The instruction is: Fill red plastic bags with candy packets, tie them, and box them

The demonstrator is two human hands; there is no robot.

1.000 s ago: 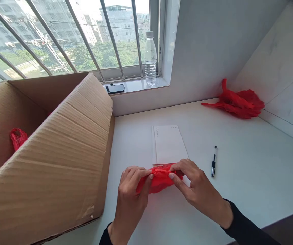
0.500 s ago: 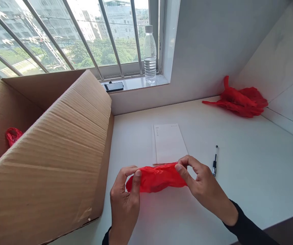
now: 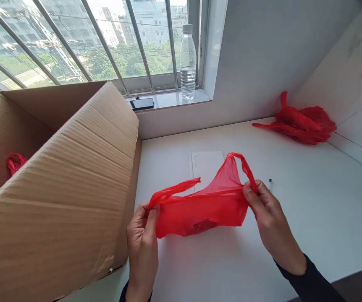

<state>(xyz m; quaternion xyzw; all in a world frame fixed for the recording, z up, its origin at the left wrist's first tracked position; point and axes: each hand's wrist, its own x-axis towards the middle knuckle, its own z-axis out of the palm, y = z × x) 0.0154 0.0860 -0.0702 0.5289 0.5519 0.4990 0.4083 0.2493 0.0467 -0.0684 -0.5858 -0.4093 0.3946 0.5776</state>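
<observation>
Hands (image 3: 143,239) now farther apart, red bag (image 3: 206,205) outstretched

Left hand (image 3: 141,239) and right hand (image 3: 271,222) pinch a red plastic bag (image 3: 200,205) beside a cardboard box (image 3: 74,176)

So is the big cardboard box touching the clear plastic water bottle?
Apart. The head view shows the cardboard box on the table and the plastic water bottle up on the windowsill.

No readable text anywhere; the white paper sheet (image 3: 206,165) bears small marks too tiny to read.
</observation>
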